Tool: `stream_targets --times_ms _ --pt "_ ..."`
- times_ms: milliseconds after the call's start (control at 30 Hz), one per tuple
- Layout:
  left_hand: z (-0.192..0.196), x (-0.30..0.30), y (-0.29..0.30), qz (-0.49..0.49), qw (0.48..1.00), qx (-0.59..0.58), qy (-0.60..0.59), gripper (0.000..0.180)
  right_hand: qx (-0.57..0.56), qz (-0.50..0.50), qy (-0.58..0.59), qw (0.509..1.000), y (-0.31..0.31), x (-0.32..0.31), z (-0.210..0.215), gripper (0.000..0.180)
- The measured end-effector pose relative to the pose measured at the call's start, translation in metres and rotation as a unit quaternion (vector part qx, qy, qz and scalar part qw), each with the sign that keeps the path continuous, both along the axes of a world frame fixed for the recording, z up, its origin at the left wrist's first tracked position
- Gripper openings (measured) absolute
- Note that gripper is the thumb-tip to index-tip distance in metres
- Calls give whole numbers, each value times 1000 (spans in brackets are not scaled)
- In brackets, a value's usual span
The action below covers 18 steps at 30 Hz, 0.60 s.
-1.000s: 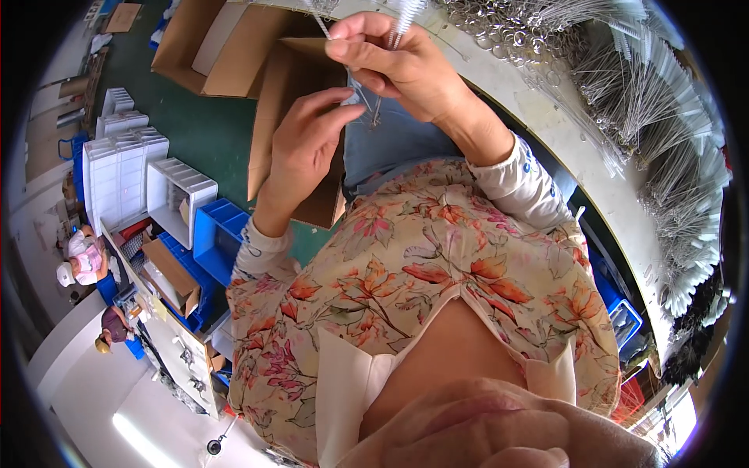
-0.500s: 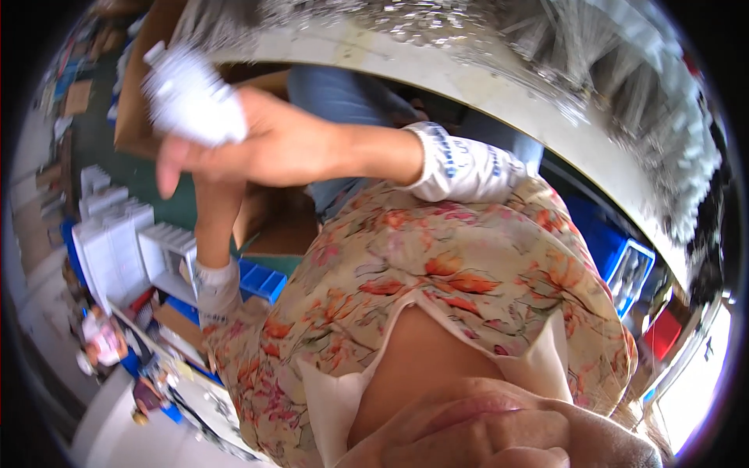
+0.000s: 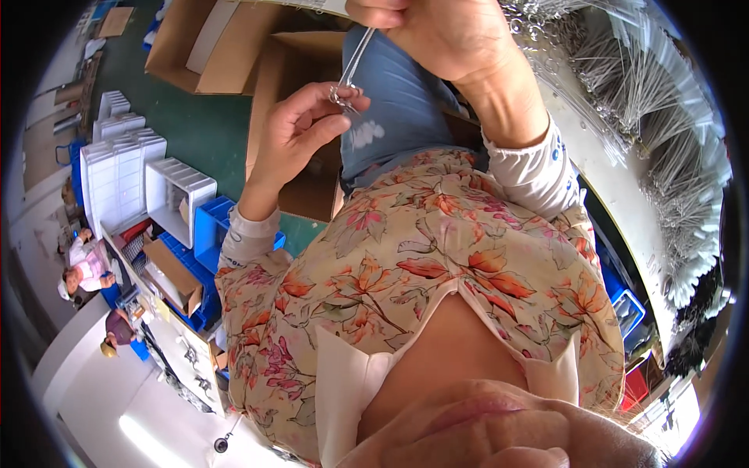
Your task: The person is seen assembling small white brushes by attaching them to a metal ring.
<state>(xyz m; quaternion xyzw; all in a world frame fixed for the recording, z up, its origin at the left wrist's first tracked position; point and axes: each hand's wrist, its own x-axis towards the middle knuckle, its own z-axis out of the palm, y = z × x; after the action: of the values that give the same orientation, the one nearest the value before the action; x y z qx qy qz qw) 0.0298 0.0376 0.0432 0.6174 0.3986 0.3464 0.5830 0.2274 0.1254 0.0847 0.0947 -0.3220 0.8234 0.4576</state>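
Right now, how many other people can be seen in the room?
2: one in a pink top, at the picture's left, and one in a dark top, just below. More may be hidden.

White table (image 3: 640, 226) heaped with wire brushes (image 3: 694, 195), metal rings (image 3: 538, 30) strewn beside them, green floor (image 3: 187, 125) seen below, open cartons (image 3: 238, 66) set on it, white crates (image 3: 117, 183) stacked along its edge

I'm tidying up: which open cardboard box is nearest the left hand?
The open box beside the jeans, partly hidden behind the left hand; the other large box stands farther up-left in view.
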Motion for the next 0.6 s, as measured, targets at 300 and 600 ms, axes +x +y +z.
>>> stream_targets --times_ms 300,600 --pt "8 -18 9 287 945 20 -157 22 75 -393 -206 893 -5 -72 -60 37" --pt "-13 -35 -34 261 834 -110 -475 26 -128 309 -380 863 -61 -85 -112 65"
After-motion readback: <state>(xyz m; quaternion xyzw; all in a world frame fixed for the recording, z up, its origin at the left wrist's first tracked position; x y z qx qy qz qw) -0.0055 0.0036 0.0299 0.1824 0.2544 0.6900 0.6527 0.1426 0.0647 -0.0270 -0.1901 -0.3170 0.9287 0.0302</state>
